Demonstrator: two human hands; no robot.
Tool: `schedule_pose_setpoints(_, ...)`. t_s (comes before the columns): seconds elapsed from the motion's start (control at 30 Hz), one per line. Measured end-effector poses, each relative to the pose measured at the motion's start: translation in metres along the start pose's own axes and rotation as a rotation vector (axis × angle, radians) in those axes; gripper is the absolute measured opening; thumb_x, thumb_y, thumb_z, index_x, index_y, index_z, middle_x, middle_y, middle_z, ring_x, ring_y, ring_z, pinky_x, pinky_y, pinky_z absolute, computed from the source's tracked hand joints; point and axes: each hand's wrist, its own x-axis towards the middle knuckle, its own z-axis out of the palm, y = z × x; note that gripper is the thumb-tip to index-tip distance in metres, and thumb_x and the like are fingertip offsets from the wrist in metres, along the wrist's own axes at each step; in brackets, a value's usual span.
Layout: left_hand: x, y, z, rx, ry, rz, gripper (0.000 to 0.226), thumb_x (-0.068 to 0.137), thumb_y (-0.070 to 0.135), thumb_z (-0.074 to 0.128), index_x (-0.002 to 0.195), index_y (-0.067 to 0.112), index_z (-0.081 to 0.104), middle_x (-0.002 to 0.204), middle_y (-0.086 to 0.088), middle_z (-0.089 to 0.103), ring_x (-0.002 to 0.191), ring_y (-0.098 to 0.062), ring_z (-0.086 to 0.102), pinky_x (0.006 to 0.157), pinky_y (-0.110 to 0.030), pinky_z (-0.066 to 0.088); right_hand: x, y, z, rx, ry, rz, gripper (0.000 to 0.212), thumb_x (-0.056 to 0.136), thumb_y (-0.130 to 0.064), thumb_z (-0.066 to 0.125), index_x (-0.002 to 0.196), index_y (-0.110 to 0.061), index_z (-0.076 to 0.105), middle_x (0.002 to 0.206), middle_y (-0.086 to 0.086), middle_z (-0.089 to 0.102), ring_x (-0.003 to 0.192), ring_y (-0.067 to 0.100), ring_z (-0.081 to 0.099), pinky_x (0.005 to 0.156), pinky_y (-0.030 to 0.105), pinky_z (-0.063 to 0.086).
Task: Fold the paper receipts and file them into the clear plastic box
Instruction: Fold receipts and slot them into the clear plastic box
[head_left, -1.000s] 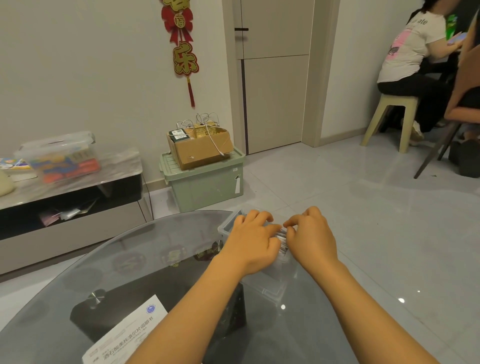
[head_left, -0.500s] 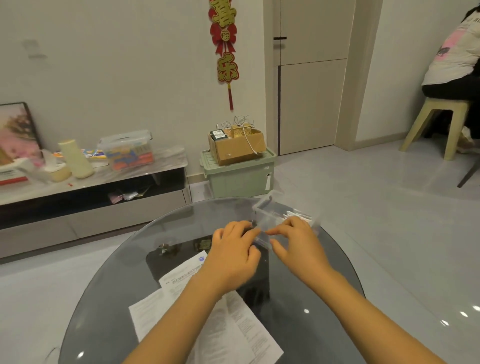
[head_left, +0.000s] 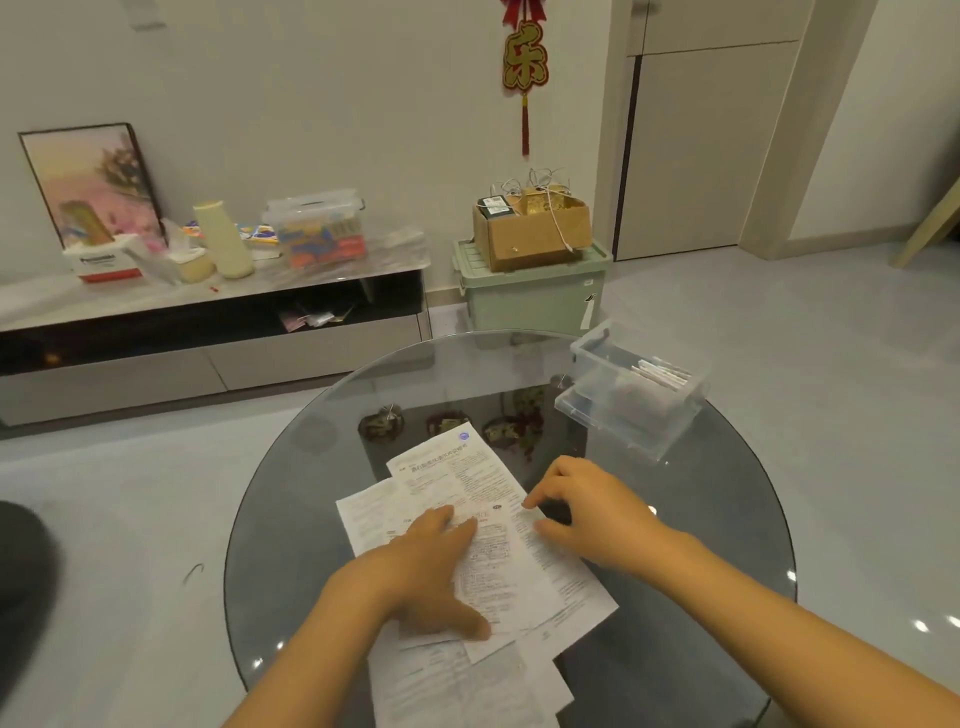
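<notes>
Both my hands rest on receipts (head_left: 483, 525) at six o'clock: left hand (head_left: 426, 571) flat with straight fingers, right hand (head_left: 592, 512) with fingers curled at their edge.

The receipts (head_left: 467, 525) under my hands are white, covered in fine black print, the top one with a small blue round logo. My bench (head_left: 291, 519) is smoky grey glass with dark brownish shapes showing through. The plastic box (head_left: 634, 400) is clear, with white slips inside. Past it sit a pale green bin (head_left: 530, 301), a brown cardboard carton (head_left: 535, 234) and a red-and-gold wall ornament (head_left: 524, 57).
</notes>
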Motion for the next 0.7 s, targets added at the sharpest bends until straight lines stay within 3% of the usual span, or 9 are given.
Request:
schedule_pose_setpoints(0.13,0.011,-0.003,0.001,0.027,-0.045,0.021,0.119,0.067,0.067,0.068,0.148,0.033,-0.013,0.156,0.008,-0.021,0.146,-0.025,-0.006,0.117,-0.05,0.014,0.005,-0.004,0.0,-0.003,-0.173,-0.069,0.036,0.083,-0.047,0.063,0.116,-0.035,0.062,0.118,-0.014,0.05,0.109,0.004,0.043,0.095,0.028,0.043)
schedule_pose_setpoints(0.3,0.015,0.001,-0.006,-0.005,0.006,0.092,0.099,0.081,0.058,0.059,0.15,0.029,-0.006,0.158,0.002,-0.018,0.146,-0.018,-0.012,0.118,-0.042,0.003,0.013,-0.003,-0.003,0.001,-0.286,-0.163,0.05,0.074,-0.056,0.068,0.12,-0.038,0.058,0.127,-0.018,0.049,0.12,0.005,0.036,0.102,0.029,0.035)
schedule_pose_setpoints(0.43,0.012,-0.005,-0.014,-0.126,0.069,0.136,0.072,0.086,0.053,0.056,0.147,0.035,0.023,0.158,0.007,0.008,0.144,-0.014,0.011,0.114,-0.035,0.017,0.017,0.0,-0.003,-0.007,-0.33,-0.161,0.059,0.066,-0.065,0.069,0.119,-0.042,0.056,0.129,-0.018,0.049,0.121,0.006,0.036,0.104,0.031,0.035)
schedule_pose_setpoints(0.53,0.01,-0.011,-0.018,-0.233,0.151,0.167,0.043,0.088,0.046,0.057,0.129,0.038,0.048,0.143,0.012,0.037,0.123,-0.009,0.039,0.099,-0.023,0.031,0.018,0.001,-0.005,-0.027,-0.404,-0.124,0.068,0.059,-0.074,0.066,0.119,-0.047,0.052,0.129,-0.015,0.048,0.121,0.008,0.039,0.103,0.033,0.037)
schedule_pose_setpoints(0.6,0.01,-0.013,-0.019,-0.287,0.176,0.184,0.03,0.088,0.042,0.058,0.117,0.038,0.057,0.13,0.015,0.047,0.107,-0.005,0.043,0.091,-0.022,0.035,0.017,-0.002,-0.007,-0.061,-0.458,-0.126,0.064,0.063,-0.068,0.069,0.119,-0.044,0.052,0.129,-0.013,0.048,0.12,0.009,0.039,0.103,0.033,0.038)
schedule_pose_setpoints(0.7,0.014,-0.018,-0.017,-0.358,0.177,0.19,0.016,0.088,0.039,0.057,0.103,0.036,0.063,0.116,0.018,0.054,0.1,-0.002,0.048,0.088,-0.023,0.041,0.018,-0.008,-0.004,-0.071,-0.404,-0.162,0.027,0.076,-0.047,0.066,0.1,-0.038,0.06,0.12,-0.011,0.056,0.113,0.012,0.047,0.097,0.033,0.042)
